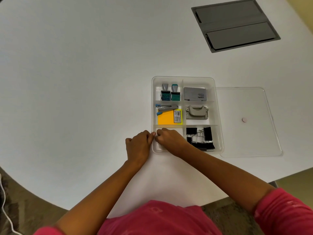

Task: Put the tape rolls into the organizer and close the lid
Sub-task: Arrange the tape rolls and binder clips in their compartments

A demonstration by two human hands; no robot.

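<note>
A: How are the arms set?

B: Both forearms reach forward over the white table [84, 82] and meet at the near-left corner of the clear organizer [184, 78]. The left hand [138, 145] lies just outside the tray's left wall, knuckles up, fingers curled. The right hand [169, 141] is over the near-left compartment, wrist crossing the front rim, also curled under.

A: Can you see the tape rolls?

B: No. Whatever is under the right palm is hidden. A faint rounded shape shows through the clear plastic below its fingers, but it is too pale to tell.

A: And the fingers?

B: Both sets are bent in close, fingertips nearly meeting at the tray's left wall. Whether either hand has hold of anything, I cannot tell.

A: What lies beyond the fingers?

B: Straight ahead, a staple remover [166, 108] on a yellow sticky pad [166, 118], then two stamps [170, 93]. To the right of the right hand, black binder clips [200, 138]; past those, a hole punch [196, 112] and a grey ink pad [194, 94].

A: The lid?

B: The lid [245, 106] is off, lying flat on the table just beside the tray's right side.
</note>
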